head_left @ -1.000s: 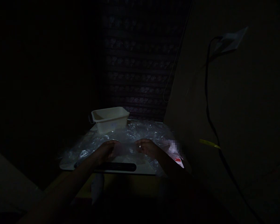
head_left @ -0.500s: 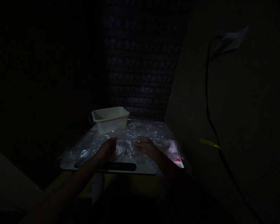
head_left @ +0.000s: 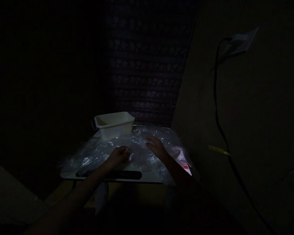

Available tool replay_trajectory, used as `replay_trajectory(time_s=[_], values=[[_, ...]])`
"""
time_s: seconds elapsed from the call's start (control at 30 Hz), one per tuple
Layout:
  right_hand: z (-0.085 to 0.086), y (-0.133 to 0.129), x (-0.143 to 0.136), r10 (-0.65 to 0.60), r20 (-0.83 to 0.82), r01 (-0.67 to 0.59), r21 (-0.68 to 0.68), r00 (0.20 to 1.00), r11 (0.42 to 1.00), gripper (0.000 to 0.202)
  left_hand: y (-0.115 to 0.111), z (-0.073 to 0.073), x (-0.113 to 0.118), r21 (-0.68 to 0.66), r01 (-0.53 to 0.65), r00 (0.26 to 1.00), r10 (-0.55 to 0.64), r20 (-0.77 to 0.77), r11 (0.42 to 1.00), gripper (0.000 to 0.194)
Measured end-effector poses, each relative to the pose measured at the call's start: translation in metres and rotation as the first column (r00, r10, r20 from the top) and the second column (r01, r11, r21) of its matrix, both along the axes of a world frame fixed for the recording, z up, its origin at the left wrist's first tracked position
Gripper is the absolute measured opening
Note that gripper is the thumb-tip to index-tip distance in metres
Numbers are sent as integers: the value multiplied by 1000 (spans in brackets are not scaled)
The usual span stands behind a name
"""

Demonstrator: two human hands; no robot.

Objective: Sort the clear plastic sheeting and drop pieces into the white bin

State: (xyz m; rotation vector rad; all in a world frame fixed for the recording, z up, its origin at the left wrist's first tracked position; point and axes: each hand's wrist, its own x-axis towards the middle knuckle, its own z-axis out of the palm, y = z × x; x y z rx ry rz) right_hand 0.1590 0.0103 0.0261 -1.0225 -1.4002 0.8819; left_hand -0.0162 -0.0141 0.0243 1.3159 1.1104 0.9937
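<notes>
The room is very dark. My left hand [head_left: 119,156] is closed, thumb and fingers pinched on what looks like a clear plastic bag [head_left: 127,141]; the bag's edges are hard to make out. My right hand [head_left: 157,148] hovers to the right with its thumb and fingers apart, nothing visible in them. Beneath both hands, crumpled clear plastic [head_left: 88,160] spreads over a small white table [head_left: 152,175].
A cream plastic tub [head_left: 116,130] stands at the table's back left. A long dark slot or bar [head_left: 127,175] runs along the front edge. Lit pinkish plastic with a red patch [head_left: 185,167] lies at the right. A black cable [head_left: 217,114] hangs from a wall socket [head_left: 242,40].
Both hands held a clear plastic sheet or bag between them. My right hand has let go and lifted slightly away; my left hand has moved a little right and curled its fingers.
</notes>
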Motion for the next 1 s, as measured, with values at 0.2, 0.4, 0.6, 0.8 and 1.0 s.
replay_trajectory(time_s=[0.2, 0.4, 0.6, 0.8, 1.0], values=[[17, -14, -19, 314, 106, -308, -65, 944, 949, 22, -7, 9, 6, 180, 108, 977, -71, -202, 978, 14], [23, -14, -18, 256, 1, -253, -148, 967, 956, 12, -9, 14, 5, 160, 38, 981, -6, -192, 986, 18], [22, -11, -12, 166, -47, -171, -150, 985, 974, 12, -8, 17, 4, 135, -71, 995, 79, -59, 988, 16], [20, -10, -14, 165, -133, -181, -119, 977, 976, 16, -5, 13, 6, 106, -127, 992, 129, -11, 986, 15], [24, -13, -15, 155, -150, -176, -134, 976, 975, 19, -8, 18, 7, 166, -182, 980, 191, -45, 969, 15]])
